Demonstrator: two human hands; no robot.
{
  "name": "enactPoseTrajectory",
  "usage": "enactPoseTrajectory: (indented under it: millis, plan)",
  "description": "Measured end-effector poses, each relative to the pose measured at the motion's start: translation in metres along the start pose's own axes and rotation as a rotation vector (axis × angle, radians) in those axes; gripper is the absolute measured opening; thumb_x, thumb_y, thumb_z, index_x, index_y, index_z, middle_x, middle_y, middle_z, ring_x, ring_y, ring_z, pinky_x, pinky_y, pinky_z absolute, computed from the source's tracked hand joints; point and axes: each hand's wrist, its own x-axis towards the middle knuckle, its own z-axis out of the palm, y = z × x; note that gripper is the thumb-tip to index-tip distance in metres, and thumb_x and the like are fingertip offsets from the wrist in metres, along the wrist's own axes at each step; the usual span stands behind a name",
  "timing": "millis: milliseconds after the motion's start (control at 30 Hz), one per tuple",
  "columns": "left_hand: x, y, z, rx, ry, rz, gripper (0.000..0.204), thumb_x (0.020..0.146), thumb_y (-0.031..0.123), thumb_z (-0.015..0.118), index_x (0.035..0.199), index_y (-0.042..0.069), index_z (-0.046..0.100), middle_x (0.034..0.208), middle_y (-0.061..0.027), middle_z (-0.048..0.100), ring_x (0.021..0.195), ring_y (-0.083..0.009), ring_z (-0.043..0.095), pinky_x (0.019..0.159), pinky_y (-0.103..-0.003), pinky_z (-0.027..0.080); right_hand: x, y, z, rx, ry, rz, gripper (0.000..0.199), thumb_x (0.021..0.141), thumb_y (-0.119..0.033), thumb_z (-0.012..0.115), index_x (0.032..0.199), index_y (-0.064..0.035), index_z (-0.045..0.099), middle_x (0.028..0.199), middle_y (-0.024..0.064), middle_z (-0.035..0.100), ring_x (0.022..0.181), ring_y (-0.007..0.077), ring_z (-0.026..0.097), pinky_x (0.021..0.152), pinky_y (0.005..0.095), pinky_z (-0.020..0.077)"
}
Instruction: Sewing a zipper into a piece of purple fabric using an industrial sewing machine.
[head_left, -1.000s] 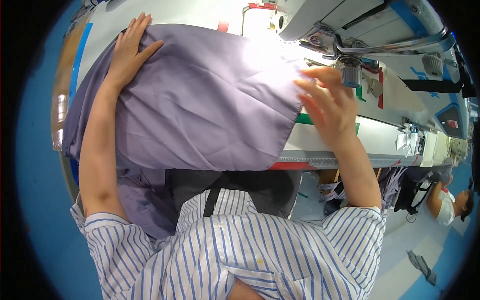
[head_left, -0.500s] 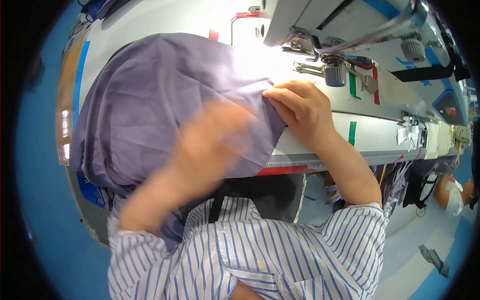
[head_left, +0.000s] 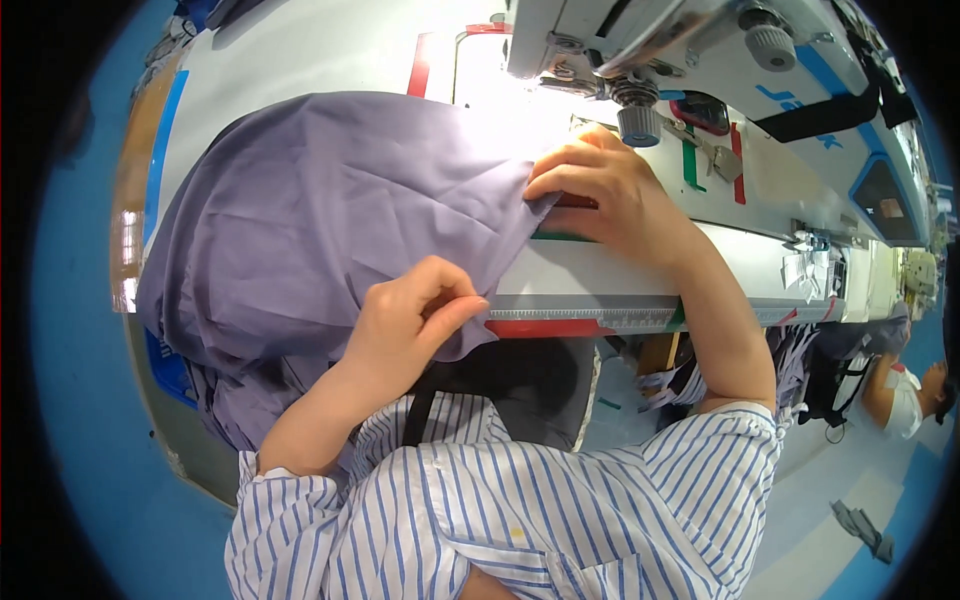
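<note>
- Plainly, the left hand (head_left: 410,320) is closed in a pinch on the near edge of the purple fabric (head_left: 330,220), thumb against curled fingers, just where the cloth hangs over the table's front edge.
- A second ago this hand was stretched flat at the far left of the cloth; half a second ago it was blurred in a sweep inward; it has now been brought back toward the body to take hold of the hem.
- At about two o'clock from it, the right hand (head_left: 600,190) is pressed palm-down on the fabric's right corner, fingers curled over the edge (whether the edge is gripped or merely pinned cannot be told).
- The right hand has been kept near the same spot throughout, so the cloth has been anchored at one end while the other end was gathered.
- The change is judged to mean that smoothing has given way to aligning one straight edge between the two hands.
- The fabric is spread over the white table (head_left: 300,60), bunched and draped off toward eight o'clock.
- At twelve o'clock from the right hand the sewing machine (head_left: 700,50) is seen, its head just beyond the fingers.
- A ruler strip (head_left: 600,318) runs along the table's front edge at three o'clock from the left hand.
</note>
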Motion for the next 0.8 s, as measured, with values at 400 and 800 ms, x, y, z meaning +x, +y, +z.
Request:
enactPoseTrajectory:
  millis: [400, 800]
  plan:
    - [0.005, 0.003, -0.01, 0.0, -0.252, -0.273, 0.018, 0.09, 0.017, 0.067, 0.084, -0.001, 0.065, 0.065, -0.0085, 0.067, 0.053, -0.0132, 0.065, 0.049, -0.025, 0.047, 0.007, 0.018, 0.009, 0.192, 0.001, 0.23, 0.016, 0.093, -0.016, 0.061, 0.097, -0.0019, 0.067, 0.074, 0.0058, 0.063, 0.061, 0.011, 0.057, 0.057, 0.0266, 0.0459]
    - [0.012, 0.009, -0.014, 0.306, -0.365, -0.171, 0.028, 0.09, 0.028, 0.065, 0.08, 0.002, 0.067, 0.057, -0.0065, 0.063, 0.046, -0.0185, 0.061, 0.047, -0.03, 0.047, 0.011, 0.011, 0.018, 0.161, 0.118, 0.377, 0.027, 0.087, -0.027, 0.072, 0.089, 0.0001, 0.07, 0.063, 0.0029, 0.06, 0.057, 0.0086, 0.053, 0.053, 0.0232, 0.0425]
